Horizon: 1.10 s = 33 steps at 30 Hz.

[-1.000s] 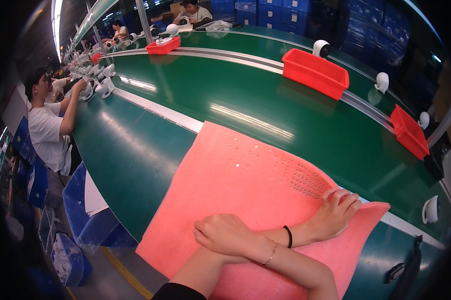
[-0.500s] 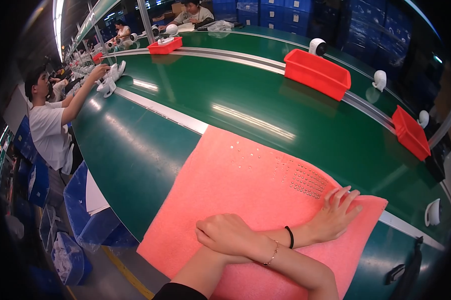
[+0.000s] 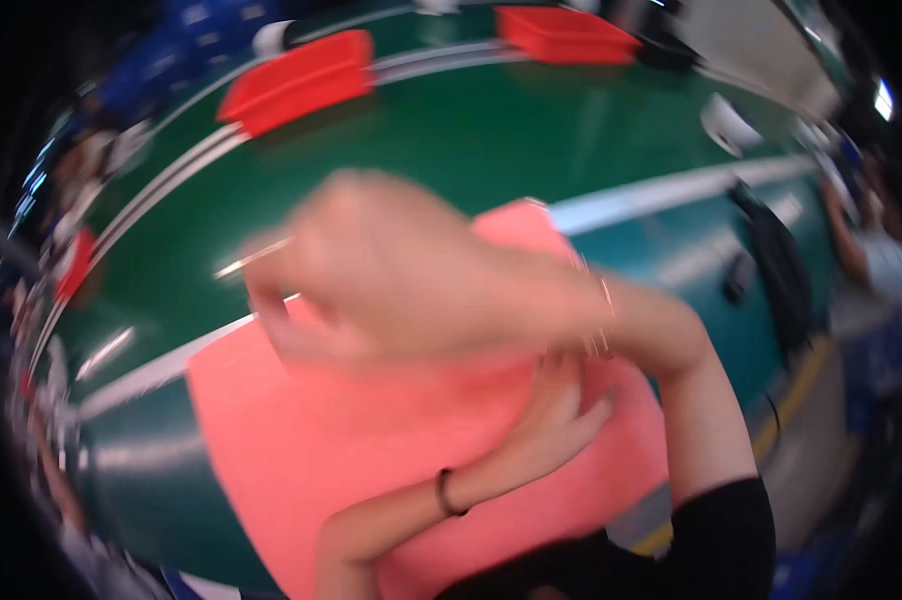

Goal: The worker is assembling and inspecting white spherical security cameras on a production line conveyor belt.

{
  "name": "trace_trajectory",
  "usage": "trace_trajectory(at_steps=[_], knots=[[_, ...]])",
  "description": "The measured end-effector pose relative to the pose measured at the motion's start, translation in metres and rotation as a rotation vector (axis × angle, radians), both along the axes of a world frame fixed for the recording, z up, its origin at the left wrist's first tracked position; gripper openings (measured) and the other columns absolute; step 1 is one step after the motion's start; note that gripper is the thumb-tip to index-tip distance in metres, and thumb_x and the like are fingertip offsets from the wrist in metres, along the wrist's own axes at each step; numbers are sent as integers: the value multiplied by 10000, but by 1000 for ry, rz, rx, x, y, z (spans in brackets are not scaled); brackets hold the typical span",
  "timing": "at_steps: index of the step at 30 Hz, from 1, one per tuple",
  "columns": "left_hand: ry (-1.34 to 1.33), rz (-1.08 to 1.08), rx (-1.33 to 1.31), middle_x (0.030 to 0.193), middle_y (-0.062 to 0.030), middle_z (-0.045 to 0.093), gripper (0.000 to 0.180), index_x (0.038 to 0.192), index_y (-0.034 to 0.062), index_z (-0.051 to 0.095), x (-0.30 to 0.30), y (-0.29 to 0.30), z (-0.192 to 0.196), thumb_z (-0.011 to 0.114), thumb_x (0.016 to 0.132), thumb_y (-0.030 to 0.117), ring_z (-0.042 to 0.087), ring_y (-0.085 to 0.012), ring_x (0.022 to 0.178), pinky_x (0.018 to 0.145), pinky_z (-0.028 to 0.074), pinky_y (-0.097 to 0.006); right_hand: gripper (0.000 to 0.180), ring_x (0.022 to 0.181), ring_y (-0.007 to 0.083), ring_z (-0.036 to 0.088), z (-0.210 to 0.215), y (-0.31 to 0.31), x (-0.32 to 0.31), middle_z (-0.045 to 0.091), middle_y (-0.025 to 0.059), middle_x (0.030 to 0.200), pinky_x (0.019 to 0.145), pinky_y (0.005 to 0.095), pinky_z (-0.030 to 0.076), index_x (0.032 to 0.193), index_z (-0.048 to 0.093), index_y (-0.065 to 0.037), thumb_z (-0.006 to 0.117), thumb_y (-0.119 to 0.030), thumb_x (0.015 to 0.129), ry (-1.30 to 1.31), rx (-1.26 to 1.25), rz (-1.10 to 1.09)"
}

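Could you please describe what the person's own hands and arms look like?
Both hands are bare, without gloves. The left hand has a black band at its wrist; the right hand, blurred, has a thin, gold-toned bracelet. The right arm wears a short black sleeve, leaving the forearm uncovered.

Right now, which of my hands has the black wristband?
Your left hand, lower in view over the pink mat, wears the black wristband; your blurred right hand has a thin, light bracelet instead.
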<state>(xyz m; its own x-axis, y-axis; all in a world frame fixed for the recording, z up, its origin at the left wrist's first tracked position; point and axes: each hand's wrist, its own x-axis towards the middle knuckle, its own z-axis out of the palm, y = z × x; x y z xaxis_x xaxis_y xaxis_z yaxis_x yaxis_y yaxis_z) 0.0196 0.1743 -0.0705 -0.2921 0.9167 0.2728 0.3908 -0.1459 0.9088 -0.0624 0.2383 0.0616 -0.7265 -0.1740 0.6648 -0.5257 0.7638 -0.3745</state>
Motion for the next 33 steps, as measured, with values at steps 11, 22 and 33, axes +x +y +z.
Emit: trace_trajectory(at_steps=[11,22,33], knots=[[-721,-675,-253,1129,-128,499,359,1242,-21,349,56,-28,61,449,913,84,466,-177,1115,947,357,-289,187,542,197,569,-25,82,55,588,87,594,544,291,448,743,640,-11,531,-159,710,-398,-119,-321],[-934,-847,-296,968,-55,501,406,1306,80,293,50,-50,81,420,921,112,508,-197,888,867,379,-271,175,529,226,572,-42,67,42,580,111,560,523,334,458,732,650,-35,539,-164,697,-420,-15,-277],[-685,-826,-470,847,25,566,227,1048,50,555,39,-46,93,605,849,147,335,8,478,449,276,-142,191,433,290,469,-66,32,29,480,131,478,408,377,384,524,482,-17,515,-108,688,-332,258,-282]])
